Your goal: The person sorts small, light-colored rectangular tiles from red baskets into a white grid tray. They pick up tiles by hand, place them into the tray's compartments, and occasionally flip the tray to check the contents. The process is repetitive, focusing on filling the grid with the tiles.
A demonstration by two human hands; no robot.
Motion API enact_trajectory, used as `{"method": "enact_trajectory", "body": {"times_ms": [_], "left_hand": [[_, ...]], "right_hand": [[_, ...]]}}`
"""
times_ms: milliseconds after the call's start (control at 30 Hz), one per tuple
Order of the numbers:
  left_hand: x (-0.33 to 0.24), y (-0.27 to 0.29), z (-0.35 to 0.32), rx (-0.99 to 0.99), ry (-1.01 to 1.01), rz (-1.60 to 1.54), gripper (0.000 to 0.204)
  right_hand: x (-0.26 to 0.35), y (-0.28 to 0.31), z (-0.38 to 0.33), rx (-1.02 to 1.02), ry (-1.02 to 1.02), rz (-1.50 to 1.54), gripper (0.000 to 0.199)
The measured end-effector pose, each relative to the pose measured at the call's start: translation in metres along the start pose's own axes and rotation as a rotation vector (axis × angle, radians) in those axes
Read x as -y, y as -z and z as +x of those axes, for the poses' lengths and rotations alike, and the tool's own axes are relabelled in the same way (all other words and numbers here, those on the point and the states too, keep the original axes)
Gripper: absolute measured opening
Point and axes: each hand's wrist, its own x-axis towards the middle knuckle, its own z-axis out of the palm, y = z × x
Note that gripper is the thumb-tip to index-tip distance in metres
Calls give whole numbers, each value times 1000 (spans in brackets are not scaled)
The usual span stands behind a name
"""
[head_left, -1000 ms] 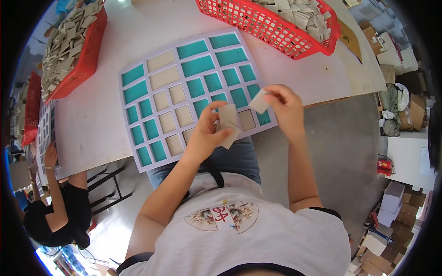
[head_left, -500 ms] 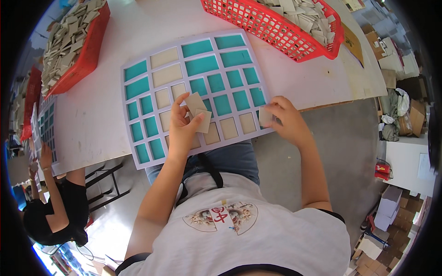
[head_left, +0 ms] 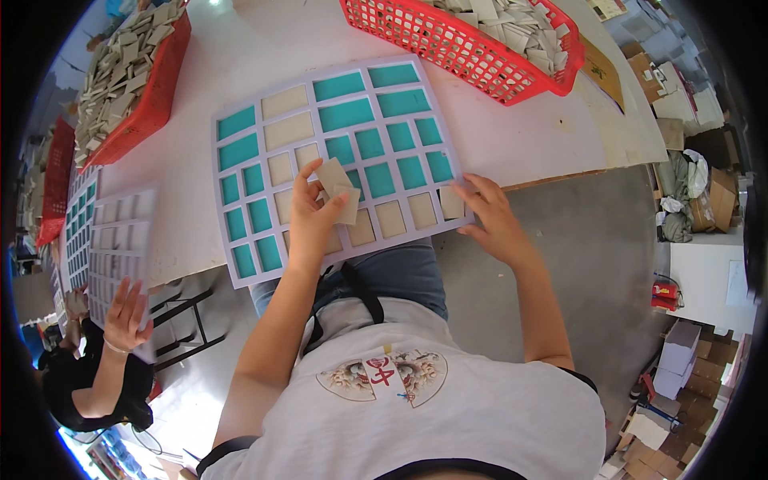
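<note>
A pale lavender tray (head_left: 261, 144) with a grid of slots lies at the table's near edge. Some slots show a teal bottom; others hold flat beige tiles. Over the tray's middle, my left hand (head_left: 310, 224) pinches overlapping beige tiles (head_left: 334, 173) between thumb and fingers; at least two show. At the near right corner, one beige tile (head_left: 452, 203) sits in the last slot of the nearest row. Beside that tile is my right hand (head_left: 500, 224), its thumb and fingers apart at the tray's edge and nothing held between them.
Red plastic baskets heaped with beige tiles stand at far right (head_left: 512, 80) and far left (head_left: 164, 92). At left a co-worker's hand (head_left: 128, 316) is at another grid tray (head_left: 120, 216). Boxes (head_left: 724, 200) are stacked beyond the table at right.
The tile from my right hand now lies in the corner slot, and that hand's fingers have spread off it. My left hand still holds its tiles. The co-worker's tray has come up into view.
</note>
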Motion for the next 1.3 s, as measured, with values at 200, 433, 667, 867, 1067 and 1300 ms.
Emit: {"method": "enact_trajectory", "body": {"times_ms": [200, 433, 667, 867, 1067, 1300], "left_hand": [[-4, -2, 0, 2, 11, 15, 68], [-8, -2, 1, -26, 47, 58, 67], [-7, 0, 4, 27, 36, 11, 68], [-1, 20, -3, 25, 39, -123, 68], [-87, 116, -69, -297, -237, -159, 63], [-111, 310, -187, -1236, -552, -207, 57]], "right_hand": [[-5, -8, -1, 6, 32, 7, 76], [4, -34, -8, -125, 151, -226, 66], [1, -45, -9, -212, 244, -324, 46], [3, -49, -15, -210, 295, -514, 36], [96, -20, 27, -121, 201, -168, 41], [240, -163, 126, 676, -47, 1135, 39]]}}
